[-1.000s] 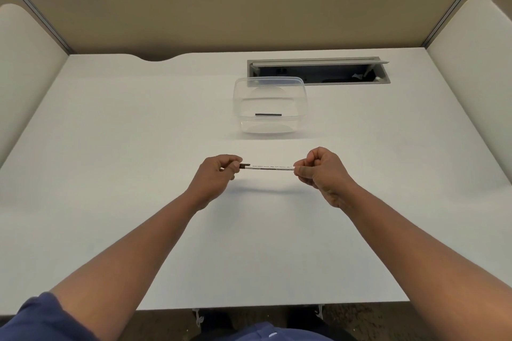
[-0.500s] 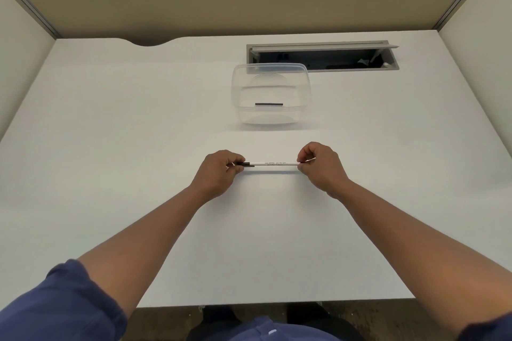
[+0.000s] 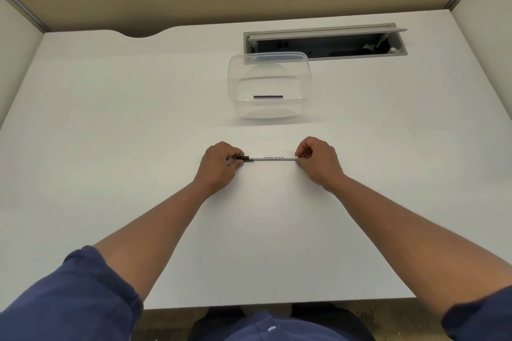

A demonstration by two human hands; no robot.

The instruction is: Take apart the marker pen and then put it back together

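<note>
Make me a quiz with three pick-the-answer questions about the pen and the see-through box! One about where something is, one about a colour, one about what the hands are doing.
1. Where is the clear box?
A. On the table beyond the hands
B. In the person's lap
C. Under the pen

2. What colour is the middle of the marker pen?
A. Red
B. White
C. Green

3. How is the pen held?
A. Lying alone on the table
B. By one hand only
C. By both hands, one at each end

Answers:
1. A: the box sits on the table, farther away than both hands.
2. B: the barrel is white, with a black part by the left hand.
3. C: the left hand pinches the black end, the right hand the other end.
</note>
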